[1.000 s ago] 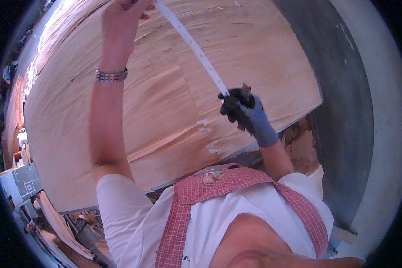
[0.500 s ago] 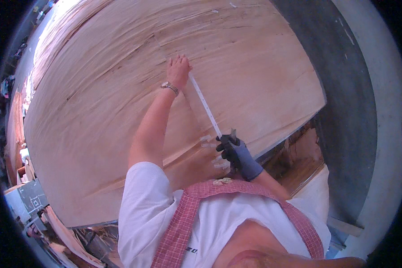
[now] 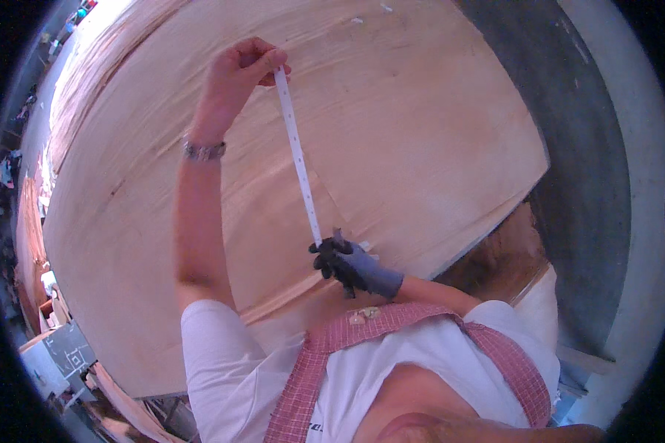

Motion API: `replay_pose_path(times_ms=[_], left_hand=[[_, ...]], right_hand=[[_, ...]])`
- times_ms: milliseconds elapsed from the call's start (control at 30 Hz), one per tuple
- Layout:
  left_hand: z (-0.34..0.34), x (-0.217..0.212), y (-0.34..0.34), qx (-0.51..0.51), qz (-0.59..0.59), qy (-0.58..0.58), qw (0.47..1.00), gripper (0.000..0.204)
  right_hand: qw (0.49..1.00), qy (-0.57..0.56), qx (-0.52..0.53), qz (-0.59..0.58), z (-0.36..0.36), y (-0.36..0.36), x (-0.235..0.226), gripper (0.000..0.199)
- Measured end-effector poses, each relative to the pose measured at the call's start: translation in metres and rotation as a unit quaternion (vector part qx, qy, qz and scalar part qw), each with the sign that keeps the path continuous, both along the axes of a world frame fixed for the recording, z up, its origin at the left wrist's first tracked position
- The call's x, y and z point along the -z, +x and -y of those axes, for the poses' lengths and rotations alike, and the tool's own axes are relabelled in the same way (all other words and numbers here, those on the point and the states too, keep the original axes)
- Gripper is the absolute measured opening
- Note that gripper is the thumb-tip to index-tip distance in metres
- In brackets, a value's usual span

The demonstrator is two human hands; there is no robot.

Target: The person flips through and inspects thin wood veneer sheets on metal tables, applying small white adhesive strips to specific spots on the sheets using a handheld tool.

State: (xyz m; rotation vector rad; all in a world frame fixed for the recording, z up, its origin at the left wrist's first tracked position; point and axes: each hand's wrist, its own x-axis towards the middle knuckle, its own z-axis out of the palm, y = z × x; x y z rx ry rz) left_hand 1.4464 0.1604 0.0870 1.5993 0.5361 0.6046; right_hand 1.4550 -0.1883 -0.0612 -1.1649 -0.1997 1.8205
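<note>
A white strip of tape (image 3: 297, 151) with evenly spaced dark spots is stretched between my hands over a large sheet of wood veneer (image 3: 436, 140). My bare left hand (image 3: 240, 70), with a watch (image 3: 204, 150) at the wrist, is closed in a pinch on the tape's far end. My right hand (image 3: 340, 264), in a grey-blue glove with black fingers, closes round the near end. Something dark sticks out above and below that glove; I cannot make out what it is. Short pale tape pieces (image 3: 365, 245) lie on the veneer beside the glove, partly hidden.
The veneer fills the middle, rippled at the left, with a thin seam line running through it. A brown wood surface (image 3: 506, 247) lies lower at the right, beside a dark grey floor strip (image 3: 580, 170). A grey box (image 3: 66, 351) and scraps stand at the lower left.
My left hand has gone from resting on the veneer to being raised farther off and leftward, pinching the tape end. My right hand has shifted left and slightly nearer to me with the tape.
</note>
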Motion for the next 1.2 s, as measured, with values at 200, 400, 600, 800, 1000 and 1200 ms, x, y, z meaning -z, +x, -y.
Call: replay_pose_path(times_ms=[200, 400, 600, 800, 1000, 1200], left_hand=[[0.031, -0.133, -0.02, 0.018, 0.077, 0.131, 0.988, 0.01], [0.045, -0.168, -0.006, 0.005, 0.1, 0.171, 0.98, 0.015], [0.034, -0.157, -0.017, -0.138, 0.179, 0.103, 0.969, 0.016], [-0.001, -0.008, -0.016, -0.257, 0.054, -0.083, 0.961, 0.027], [-0.022, 0.177, -0.018, -0.383, -0.166, 0.081, 0.905, 0.032], [-0.02, 0.234, -0.01, -0.455, -0.306, 0.242, 0.801, 0.029]], right_hand=[[0.831, 0.169, 0.16, 0.505, -0.046, 0.15, 0.05, 0.036], [0.732, 0.515, 0.228, 0.383, -0.193, 0.143, -0.216, 0.044], [0.833, 0.37, -0.033, 0.41, -0.209, 0.184, -0.248, 0.026], [0.823, 0.229, -0.228, 0.468, -0.21, 0.266, -0.202, 0.026], [0.832, 0.132, -0.339, 0.419, -0.259, 0.285, -0.107, 0.028], [0.844, 0.116, -0.361, 0.379, -0.319, 0.296, -0.031, 0.03]])
